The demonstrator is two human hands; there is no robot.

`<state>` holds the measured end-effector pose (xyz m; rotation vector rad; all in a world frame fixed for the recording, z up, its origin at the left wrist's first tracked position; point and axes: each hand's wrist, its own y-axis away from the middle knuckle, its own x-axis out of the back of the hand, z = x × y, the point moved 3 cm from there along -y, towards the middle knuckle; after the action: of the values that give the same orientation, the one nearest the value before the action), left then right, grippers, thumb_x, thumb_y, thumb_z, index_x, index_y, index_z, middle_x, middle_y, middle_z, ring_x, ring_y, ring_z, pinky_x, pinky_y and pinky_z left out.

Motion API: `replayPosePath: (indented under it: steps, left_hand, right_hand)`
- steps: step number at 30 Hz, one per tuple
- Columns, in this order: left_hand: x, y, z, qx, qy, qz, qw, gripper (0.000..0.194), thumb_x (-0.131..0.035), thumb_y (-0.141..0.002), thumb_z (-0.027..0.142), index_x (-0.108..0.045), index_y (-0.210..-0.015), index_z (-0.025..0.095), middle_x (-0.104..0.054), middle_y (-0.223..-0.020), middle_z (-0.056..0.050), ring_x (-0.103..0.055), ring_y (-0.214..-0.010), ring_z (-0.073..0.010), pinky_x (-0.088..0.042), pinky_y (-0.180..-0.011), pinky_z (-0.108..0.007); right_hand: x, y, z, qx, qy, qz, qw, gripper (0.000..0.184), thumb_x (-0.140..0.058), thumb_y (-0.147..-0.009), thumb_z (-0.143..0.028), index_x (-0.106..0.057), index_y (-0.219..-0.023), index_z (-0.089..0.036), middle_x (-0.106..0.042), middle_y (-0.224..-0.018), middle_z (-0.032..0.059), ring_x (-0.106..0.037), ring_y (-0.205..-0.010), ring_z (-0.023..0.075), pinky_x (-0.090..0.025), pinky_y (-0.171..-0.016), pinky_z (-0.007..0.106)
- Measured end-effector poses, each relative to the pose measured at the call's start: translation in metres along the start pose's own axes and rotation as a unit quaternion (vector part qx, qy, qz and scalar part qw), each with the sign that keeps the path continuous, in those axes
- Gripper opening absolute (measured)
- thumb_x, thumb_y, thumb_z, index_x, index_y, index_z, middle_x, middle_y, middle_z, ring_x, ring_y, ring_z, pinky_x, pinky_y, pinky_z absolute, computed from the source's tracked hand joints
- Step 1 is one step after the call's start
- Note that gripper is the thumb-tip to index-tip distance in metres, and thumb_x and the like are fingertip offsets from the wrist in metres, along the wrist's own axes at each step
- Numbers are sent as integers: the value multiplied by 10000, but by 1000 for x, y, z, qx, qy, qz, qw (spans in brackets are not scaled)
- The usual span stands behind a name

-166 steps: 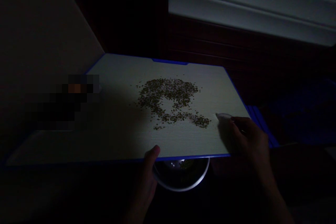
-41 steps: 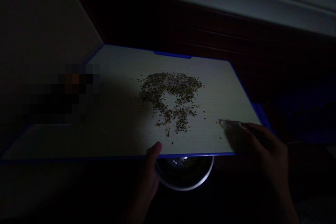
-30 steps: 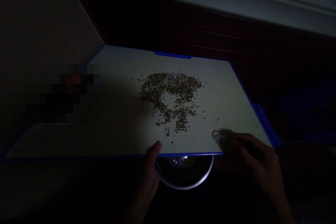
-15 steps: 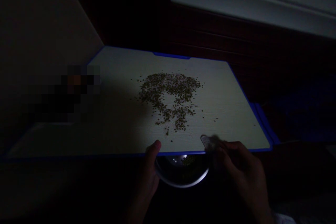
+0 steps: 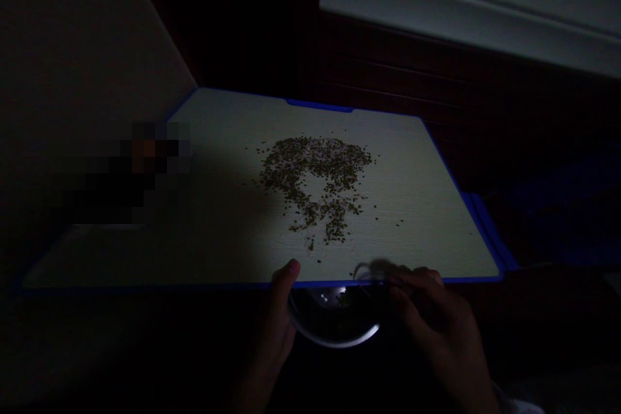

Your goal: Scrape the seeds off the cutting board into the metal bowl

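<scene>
Our right fingers [image 5: 429, 286] pinch a clear piece [image 5: 372, 277], probably light and flexible; we hold its nearer end. Our left thumb [image 5: 286, 275] overlaps the board [image 5: 417, 207]; its grip is indeterminable.

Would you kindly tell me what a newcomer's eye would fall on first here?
Most likely the scatter of small dark grains, spread raggedly across the middle of the pale, blue-edged board. Next might come the shiny-rimmed bowl, partly hidden below the board's near edge, between the left hand and the right hand.
</scene>
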<state>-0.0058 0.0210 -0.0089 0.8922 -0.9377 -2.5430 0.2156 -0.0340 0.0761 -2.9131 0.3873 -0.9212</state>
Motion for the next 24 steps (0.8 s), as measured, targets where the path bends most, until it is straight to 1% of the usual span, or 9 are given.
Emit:
replayPosePath:
  steps: [3,5,6,8,12,15,20,24]
  left_hand:
    - [1,0,0,-1,2,6,1000,523,-919,-642,509,-777,-1007,163,-816,-1076,-135,-712,-1179,-384,-550,-1038,-474]
    - [0,0,0,-6,5,4,1000,531,-922,-638,509,-781,-1014,161,-815,-1088,-139,-707,-1191,-386,-544,-1047,-473]
    - [0,0,0,-7,6,1,1000,532,-919,-645,509,-784,-1022,159,-815,-1097,-141,-703,-1200,-386,-541,-1052,-472]
    - [-2,0,0,-9,10,-6,1000,521,-905,-672,507,-788,-1041,157,-815,-1111,-141,-697,-1216,-380,-533,-1062,-467]
    - [-2,1,1,-8,13,0,1000,479,-903,-677,500,-796,-995,158,-821,-1076,-140,-701,-1208,-380,-533,-1059,-470]
    - [-1,0,0,-5,13,2,1000,468,-911,-661,504,-798,-957,159,-823,-1011,-133,-716,-1169,-381,-545,-1033,-473]
    - [0,0,0,-7,12,21,1000,439,-932,-623,492,-775,-881,172,-798,-840,-68,-748,-1064,-369,-570,-972,-469]
    - [0,2,1,-2,11,23,1000,420,-931,-628,478,-770,-869,173,-791,-836,-62,-755,-1033,-355,-580,-938,-452]
  right_hand:
    - [3,-11,-3,5,-10,-2,1000,168,-674,-961,-367,-784,-1074,-307,-810,-990,34,-768,-909,222,-623,-773,381]
    - [6,-23,-6,26,-9,11,1000,159,-680,-959,-359,-780,-1071,-307,-804,-990,31,-757,-893,217,-608,-753,373]
    - [6,-30,-8,38,-7,1,999,153,-677,-960,-344,-779,-1066,-303,-795,-986,31,-746,-888,213,-597,-750,370]
    - [4,-43,-11,65,-7,-27,997,118,-671,-955,-320,-783,-968,-283,-754,-882,22,-716,-814,199,-567,-708,356]
    - [-1,-61,-15,109,-9,-67,992,110,-684,-940,-295,-792,-935,-273,-686,-807,13,-664,-762,185,-515,-663,334]
    - [-5,-63,-16,128,-27,-103,986,101,-701,-933,-287,-800,-942,-270,-678,-826,22,-656,-784,187,-509,-669,333]
    - [-8,-58,-16,155,-27,-140,978,106,-694,-950,-266,-800,-947,-269,-684,-826,24,-649,-804,194,-509,-709,356]
    - [-8,-57,-18,183,-36,-144,972,116,-685,-948,-223,-792,-967,-265,-693,-825,21,-639,-803,192,-502,-702,354]
